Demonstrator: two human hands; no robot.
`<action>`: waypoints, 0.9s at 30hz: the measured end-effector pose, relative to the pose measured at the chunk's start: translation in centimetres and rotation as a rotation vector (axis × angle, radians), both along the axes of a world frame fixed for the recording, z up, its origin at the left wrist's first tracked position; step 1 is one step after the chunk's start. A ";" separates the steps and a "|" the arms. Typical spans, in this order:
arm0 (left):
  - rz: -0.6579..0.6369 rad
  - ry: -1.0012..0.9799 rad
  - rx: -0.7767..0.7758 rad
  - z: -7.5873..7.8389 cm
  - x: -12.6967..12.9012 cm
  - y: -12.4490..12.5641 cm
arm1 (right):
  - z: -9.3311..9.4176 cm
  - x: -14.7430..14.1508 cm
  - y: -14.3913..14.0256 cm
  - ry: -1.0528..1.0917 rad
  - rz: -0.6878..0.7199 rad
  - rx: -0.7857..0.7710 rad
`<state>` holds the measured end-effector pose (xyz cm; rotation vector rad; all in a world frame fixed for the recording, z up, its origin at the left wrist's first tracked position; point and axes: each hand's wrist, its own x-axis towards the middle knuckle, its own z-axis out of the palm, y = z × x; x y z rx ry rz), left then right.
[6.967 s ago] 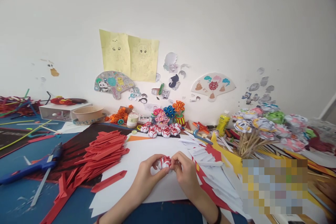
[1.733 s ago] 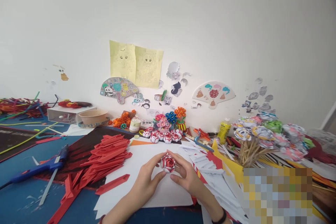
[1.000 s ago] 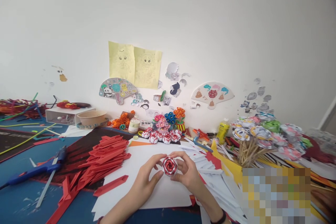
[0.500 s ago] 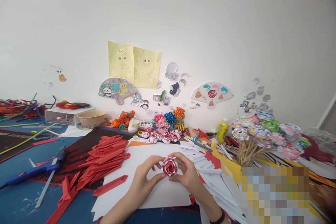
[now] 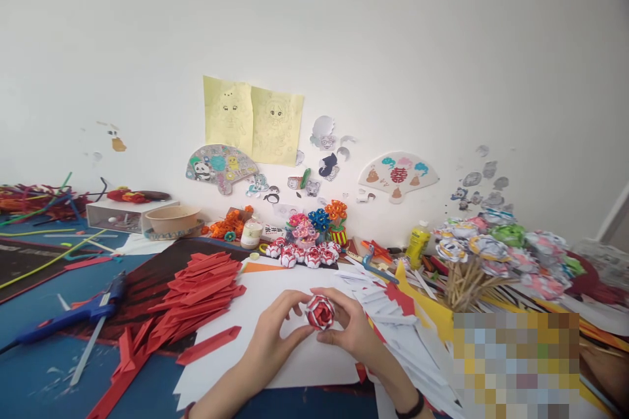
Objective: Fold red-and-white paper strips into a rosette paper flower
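Observation:
A small red and white folded-paper flower [image 5: 320, 312] faces me above the white paper sheet [image 5: 314, 363]. My left hand [image 5: 278, 324] pinches its left side between thumb and fingers. My right hand [image 5: 351, 322] grips the right side, thumb below and index finger across the top. Left of my hands lies a heap of red folded paper strips [image 5: 199, 294], with one loose red strip [image 5: 209, 345] on the sheet's edge. White folded strips [image 5: 393, 321] are spread to the right. Beyond my hands, several finished red and white paper flowers [image 5: 312, 256] sit in a row.
A blue glue gun [image 5: 73, 319] rests on the blue table at left. At the back stand a beige bowl [image 5: 173, 220], a white jar [image 5: 251, 234] and a yellow bottle [image 5: 417, 245]. A bunch of paper flowers on sticks [image 5: 466, 275] stands at right. Two paper fans hang on the wall.
The flower has turned and tilted slightly between my fingers, showing more of its top petals. Both hands stay on it. The view has shifted very slightly.

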<state>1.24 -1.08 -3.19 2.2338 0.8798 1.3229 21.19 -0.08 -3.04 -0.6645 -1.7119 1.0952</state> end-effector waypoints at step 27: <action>0.075 -0.030 -0.118 -0.6 0.1 0.5 | -1.1 -0.2 0.9 0.076 -0.132 0.051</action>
